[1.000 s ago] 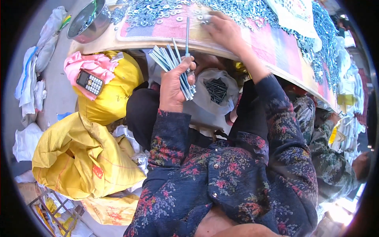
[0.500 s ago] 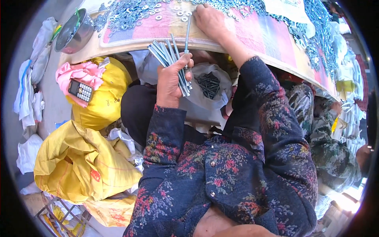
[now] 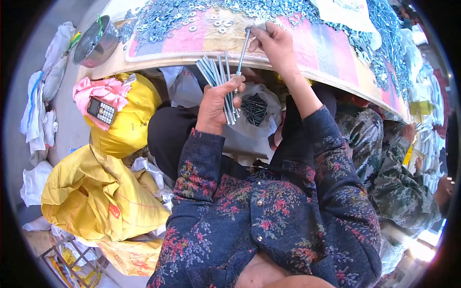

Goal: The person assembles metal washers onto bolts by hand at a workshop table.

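My left hand (image 3: 217, 103) is closed around a bundle of long metal bolts (image 3: 209, 71), which fan out above the fist. One bolt (image 3: 243, 54) stands apart from the bundle, slanting up and right toward the table edge. A small round washer (image 3: 248, 30) shows at its upper tip. My right hand (image 3: 277, 47) pinches at that washer with thumb and forefinger, just over the near part of the table. Loose washers (image 3: 222, 24) lie on the striped cloth beyond the fingers. Below my hands, a white sack (image 3: 269, 113) holds dark bolts or screws (image 3: 254, 109).
A metal bowl (image 3: 103, 50) stands at the table's left end. A keypad phone (image 3: 101, 111) rests on pink cloth over a yellow sack (image 3: 126, 134). Bolts are heaped at the table's right (image 3: 386, 43). Another person in camouflage clothing (image 3: 360, 129) sits close on my right.
My right hand has moved back from the washers on the table to the tip of the raised bolt. My left hand has shifted slightly right and down with the bundle.
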`<action>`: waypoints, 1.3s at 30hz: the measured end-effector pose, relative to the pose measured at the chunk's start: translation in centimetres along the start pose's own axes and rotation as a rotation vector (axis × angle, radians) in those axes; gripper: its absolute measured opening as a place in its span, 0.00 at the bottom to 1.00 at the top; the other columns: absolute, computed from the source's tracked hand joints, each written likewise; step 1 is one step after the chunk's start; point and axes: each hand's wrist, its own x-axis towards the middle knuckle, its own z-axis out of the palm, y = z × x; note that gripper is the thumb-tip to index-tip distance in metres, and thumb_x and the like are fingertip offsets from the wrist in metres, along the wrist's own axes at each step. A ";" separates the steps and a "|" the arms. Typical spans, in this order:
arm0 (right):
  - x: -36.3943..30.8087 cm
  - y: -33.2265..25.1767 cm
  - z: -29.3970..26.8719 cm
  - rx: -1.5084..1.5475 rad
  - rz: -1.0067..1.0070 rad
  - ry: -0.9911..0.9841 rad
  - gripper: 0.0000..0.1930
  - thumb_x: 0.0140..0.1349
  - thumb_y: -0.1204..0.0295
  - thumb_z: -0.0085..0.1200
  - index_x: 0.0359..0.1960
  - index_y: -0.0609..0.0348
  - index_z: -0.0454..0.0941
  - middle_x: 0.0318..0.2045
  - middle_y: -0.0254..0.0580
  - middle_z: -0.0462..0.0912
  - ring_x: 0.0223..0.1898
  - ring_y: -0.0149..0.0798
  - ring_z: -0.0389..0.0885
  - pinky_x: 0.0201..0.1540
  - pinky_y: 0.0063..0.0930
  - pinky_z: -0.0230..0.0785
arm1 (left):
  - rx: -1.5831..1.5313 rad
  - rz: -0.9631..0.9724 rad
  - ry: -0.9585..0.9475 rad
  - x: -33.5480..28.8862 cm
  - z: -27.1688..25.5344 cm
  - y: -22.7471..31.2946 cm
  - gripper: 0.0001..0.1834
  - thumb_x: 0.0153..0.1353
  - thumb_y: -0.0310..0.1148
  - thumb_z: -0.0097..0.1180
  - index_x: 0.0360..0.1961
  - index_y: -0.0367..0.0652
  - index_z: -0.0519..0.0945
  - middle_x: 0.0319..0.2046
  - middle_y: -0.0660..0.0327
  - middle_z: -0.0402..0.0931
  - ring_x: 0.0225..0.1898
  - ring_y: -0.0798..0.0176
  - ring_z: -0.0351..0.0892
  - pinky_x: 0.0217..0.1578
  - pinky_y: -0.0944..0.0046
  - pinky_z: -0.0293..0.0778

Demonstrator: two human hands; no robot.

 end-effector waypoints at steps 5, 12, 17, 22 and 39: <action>-2.3 -1.5 2.7 -0.559 -0.535 -0.286 0.04 0.59 0.75 0.54 0.35 0.59 0.77 0.24 0.48 0.81 0.25 0.43 0.82 0.30 0.32 0.73 | -0.140 0.076 0.062 0.6 -1.3 1.2 0.09 0.60 0.27 0.59 0.39 0.33 0.77 0.27 0.60 0.77 0.18 0.70 0.73 0.16 0.75 0.69; 7.0 3.0 3.2 -0.818 -0.434 0.012 0.11 0.61 0.62 0.53 0.37 0.57 0.76 0.32 0.50 0.80 0.36 0.52 0.81 0.37 0.45 0.72 | -0.113 0.239 0.141 0.3 -0.8 2.6 0.09 0.59 0.24 0.58 0.40 0.31 0.77 0.28 0.57 0.78 0.19 0.69 0.74 0.14 0.76 0.68; 8.7 4.5 4.3 -1.063 -0.264 -0.067 0.13 0.63 0.62 0.49 0.38 0.57 0.80 0.37 0.52 0.82 0.40 0.55 0.82 0.44 0.45 0.74 | -0.027 0.194 0.215 0.6 0.2 2.2 0.09 0.57 0.23 0.61 0.38 0.31 0.78 0.26 0.57 0.78 0.19 0.70 0.75 0.13 0.76 0.69; 4.9 1.1 0.8 -0.684 -0.106 0.052 0.16 0.66 0.62 0.48 0.28 0.62 0.80 0.24 0.52 0.83 0.31 0.44 0.84 0.36 0.39 0.73 | 0.085 0.142 0.175 0.9 1.5 1.1 0.11 0.55 0.24 0.63 0.38 0.32 0.78 0.25 0.58 0.78 0.20 0.70 0.75 0.13 0.75 0.68; -2.1 -2.2 -7.9 -0.376 -0.372 0.030 0.09 0.61 0.64 0.60 0.30 0.56 0.81 0.18 0.41 0.78 0.19 0.29 0.74 0.24 0.25 0.67 | -0.064 -0.038 -0.054 1.1 3.1 -3.5 0.13 0.56 0.24 0.63 0.42 0.35 0.77 0.30 0.56 0.80 0.23 0.69 0.79 0.16 0.74 0.73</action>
